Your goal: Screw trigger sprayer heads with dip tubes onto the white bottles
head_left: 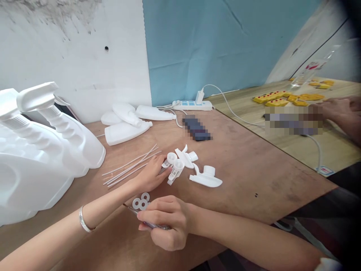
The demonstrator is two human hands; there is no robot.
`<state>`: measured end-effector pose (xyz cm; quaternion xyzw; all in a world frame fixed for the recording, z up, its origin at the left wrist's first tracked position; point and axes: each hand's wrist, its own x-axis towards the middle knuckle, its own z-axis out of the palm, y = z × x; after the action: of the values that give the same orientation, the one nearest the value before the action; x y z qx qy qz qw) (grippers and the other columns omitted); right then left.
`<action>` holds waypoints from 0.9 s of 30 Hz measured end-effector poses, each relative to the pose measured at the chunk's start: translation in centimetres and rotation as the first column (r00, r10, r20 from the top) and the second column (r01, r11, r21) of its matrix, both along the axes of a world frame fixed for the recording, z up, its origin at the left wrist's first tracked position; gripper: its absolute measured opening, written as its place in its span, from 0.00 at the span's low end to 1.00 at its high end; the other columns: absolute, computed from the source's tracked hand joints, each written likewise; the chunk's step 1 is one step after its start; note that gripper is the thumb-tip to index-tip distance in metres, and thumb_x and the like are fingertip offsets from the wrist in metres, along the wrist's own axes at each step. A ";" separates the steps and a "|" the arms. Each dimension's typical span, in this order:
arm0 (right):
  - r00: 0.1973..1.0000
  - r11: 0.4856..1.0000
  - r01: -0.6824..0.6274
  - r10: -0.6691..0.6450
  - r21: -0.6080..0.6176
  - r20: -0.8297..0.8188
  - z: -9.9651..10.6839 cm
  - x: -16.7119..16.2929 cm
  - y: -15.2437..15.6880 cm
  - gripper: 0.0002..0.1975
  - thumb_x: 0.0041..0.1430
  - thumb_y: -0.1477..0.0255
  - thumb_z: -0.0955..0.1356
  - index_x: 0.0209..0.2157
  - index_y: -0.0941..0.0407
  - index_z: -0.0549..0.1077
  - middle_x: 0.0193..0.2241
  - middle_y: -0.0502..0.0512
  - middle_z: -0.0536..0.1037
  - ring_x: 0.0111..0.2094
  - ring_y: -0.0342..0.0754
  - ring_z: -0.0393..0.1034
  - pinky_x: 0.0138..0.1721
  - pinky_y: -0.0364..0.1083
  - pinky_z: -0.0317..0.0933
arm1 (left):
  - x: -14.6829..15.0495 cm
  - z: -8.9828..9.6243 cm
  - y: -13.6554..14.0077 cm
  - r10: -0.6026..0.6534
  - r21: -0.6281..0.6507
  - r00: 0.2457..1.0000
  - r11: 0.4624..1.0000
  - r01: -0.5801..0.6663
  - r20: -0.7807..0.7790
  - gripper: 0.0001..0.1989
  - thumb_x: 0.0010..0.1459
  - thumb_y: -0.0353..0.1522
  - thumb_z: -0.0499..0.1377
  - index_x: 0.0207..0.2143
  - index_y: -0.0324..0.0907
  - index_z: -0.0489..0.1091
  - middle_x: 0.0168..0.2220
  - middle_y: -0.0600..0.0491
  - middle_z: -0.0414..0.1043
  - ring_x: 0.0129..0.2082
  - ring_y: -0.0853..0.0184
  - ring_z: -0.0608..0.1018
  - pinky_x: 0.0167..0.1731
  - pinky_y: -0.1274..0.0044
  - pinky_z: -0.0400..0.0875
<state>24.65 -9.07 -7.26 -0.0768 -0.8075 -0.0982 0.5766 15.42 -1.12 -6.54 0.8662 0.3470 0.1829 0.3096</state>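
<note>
My left hand (153, 173) reaches over the table, its thumb and fingers closed on a white trigger spray head (177, 167). Another white spray head (170, 158) sits right against it; both have their round openings facing up. Two more lie just beyond, a spray head (184, 157) and a spray head (207, 177) on its side. In the fist of my right hand (167, 222) is a slim pointed tool with a thin dark tip (130, 208), pointing left. The fingers hide most of its handle. Beside that tip lie several flat white ring washers (143, 204).
Thin white tubes (132, 167) lie left of my left hand. Large white spray bottles (56, 150) stand at the left, and white bottles (126, 131) lie behind. A phone (196, 128) and power strip (191, 105) are farther back. Another person's hand (338, 113) is at the right table.
</note>
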 end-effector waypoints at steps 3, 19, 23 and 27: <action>1.000 1.000 0.009 -0.009 -0.021 0.002 0.1 0.0 0.0 0.15 0.48 0.82 0.68 0.20 0.55 0.58 0.26 0.52 0.77 0.25 0.38 0.69 0.24 0.36 0.66 | 0.3 0.0 0.1 -0.020 -0.022 1.000 1.000 0.020 -0.016 0.14 0.57 0.36 0.52 0.43 0.38 0.62 0.43 0.45 0.66 0.44 0.56 0.67 0.45 0.64 0.62; 0.971 0.565 -0.231 0.080 -0.792 -0.226 -0.9 -0.1 -0.1 0.08 0.58 0.80 0.61 0.36 0.53 0.57 0.42 0.59 0.73 0.42 0.44 0.70 0.37 0.45 0.68 | -9.6 1.4 0.7 0.201 0.145 0.969 0.973 -0.181 -0.142 0.22 0.56 0.39 0.53 0.52 0.43 0.57 0.52 0.47 0.62 0.53 0.58 0.64 0.50 0.64 0.61; 0.905 0.235 -0.420 0.041 -0.877 -0.423 -0.4 -0.6 0.4 0.06 0.60 0.74 0.62 0.33 0.52 0.57 0.39 0.54 0.75 0.51 0.44 0.64 0.51 0.52 0.60 | -11.3 -0.7 0.9 0.208 0.291 0.940 0.948 -0.125 -0.272 0.27 0.57 0.44 0.50 0.55 0.41 0.54 0.54 0.45 0.62 0.54 0.56 0.63 0.50 0.63 0.58; 0.911 0.177 -0.403 -0.012 -0.898 -0.412 -0.3 -0.7 0.8 0.06 0.59 0.72 0.63 0.33 0.51 0.58 0.38 0.52 0.76 0.57 0.44 0.55 0.57 0.55 0.49 | -11.6 -2.0 0.8 0.211 0.353 0.942 0.929 -0.111 -0.260 0.24 0.58 0.43 0.49 0.53 0.40 0.59 0.53 0.46 0.64 0.52 0.57 0.64 0.48 0.65 0.61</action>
<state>23.92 -8.25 -7.54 -0.3304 -0.5812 0.5217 0.5300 3.81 -0.31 -8.49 0.8916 0.4239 0.1333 0.0875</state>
